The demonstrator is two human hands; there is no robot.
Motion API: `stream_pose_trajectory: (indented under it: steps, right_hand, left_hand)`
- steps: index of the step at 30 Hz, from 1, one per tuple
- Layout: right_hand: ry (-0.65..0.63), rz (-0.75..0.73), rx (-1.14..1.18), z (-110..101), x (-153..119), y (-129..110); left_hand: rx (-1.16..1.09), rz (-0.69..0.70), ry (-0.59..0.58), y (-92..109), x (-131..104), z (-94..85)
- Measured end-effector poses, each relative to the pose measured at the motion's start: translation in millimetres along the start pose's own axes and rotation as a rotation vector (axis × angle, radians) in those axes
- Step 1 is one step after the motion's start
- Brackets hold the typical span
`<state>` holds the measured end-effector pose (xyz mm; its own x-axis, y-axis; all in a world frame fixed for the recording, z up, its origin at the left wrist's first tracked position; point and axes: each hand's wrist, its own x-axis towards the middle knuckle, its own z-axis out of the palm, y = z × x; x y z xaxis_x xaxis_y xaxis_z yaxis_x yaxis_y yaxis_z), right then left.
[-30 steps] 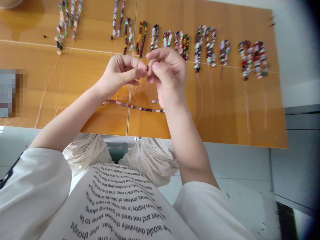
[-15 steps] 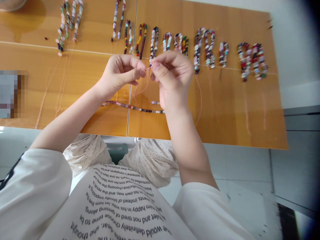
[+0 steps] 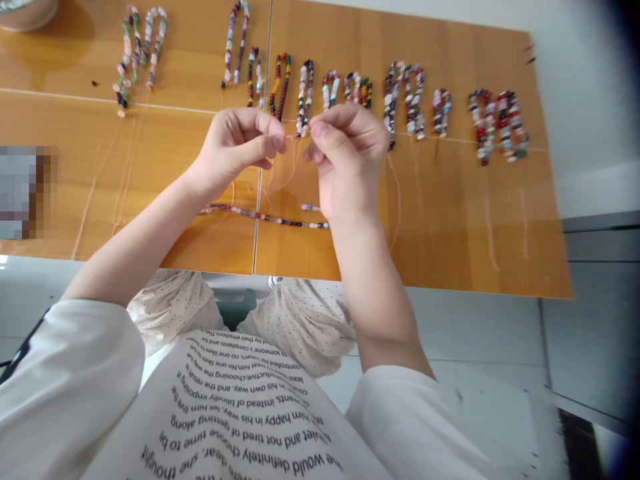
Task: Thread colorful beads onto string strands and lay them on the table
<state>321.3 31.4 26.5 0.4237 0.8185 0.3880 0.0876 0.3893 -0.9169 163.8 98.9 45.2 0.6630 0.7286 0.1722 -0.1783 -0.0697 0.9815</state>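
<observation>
My left hand (image 3: 245, 143) pinches a thin pink thread (image 3: 293, 137) between thumb and forefinger. Opposite it, my right hand (image 3: 347, 150) is closed in a pinch on the same thread, a small gap apart from the left. Loose ends of thread hang down below the fingers. Under my hands a strand of small mixed beads (image 3: 280, 220) lies across the table, its right end hidden behind my right wrist. Just beyond my fingertips rests a looped bead string (image 3: 305, 93) in black, white and purple.
Several more looped bead strings lie along the wooden table (image 3: 450, 220), among them a red and white pair (image 3: 510, 127) at right and a green and pink one (image 3: 135, 53) at left, with pink threads trailing. A bowl (image 3: 27, 13) stands at the far left corner; a blurred grey object (image 3: 17, 193) lies at left.
My hands have drawn slightly apart, with more thread showing between the fingertips. The view has shifted a little; the bead strings lie as before.
</observation>
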Motion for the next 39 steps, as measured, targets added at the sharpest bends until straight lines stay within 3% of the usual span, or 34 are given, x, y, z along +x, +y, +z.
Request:
stream_pose_trajectory:
  steps: [6, 16, 26, 39]
  right_hand:
    - [-0.029, 0.018, -0.026, -4, 3, 4]
    - [0.004, 0.116, 0.053, 1, 0, -13]
    - [-0.163, 0.007, -0.046, -5, 4, 6]
    - [-0.130, 0.000, -0.034, 2, 3, -4]
  left_hand:
    - [-0.004, 0.001, 0.010, -2, 1, -0.5]
    - [-0.066, -0.037, -0.022, 5, -1, 1.3]
    - [-0.108, -0.112, -0.104, 3, 1, 0.8]
    - [-0.089, -0.088, -0.102, 6, 0, 3.5]
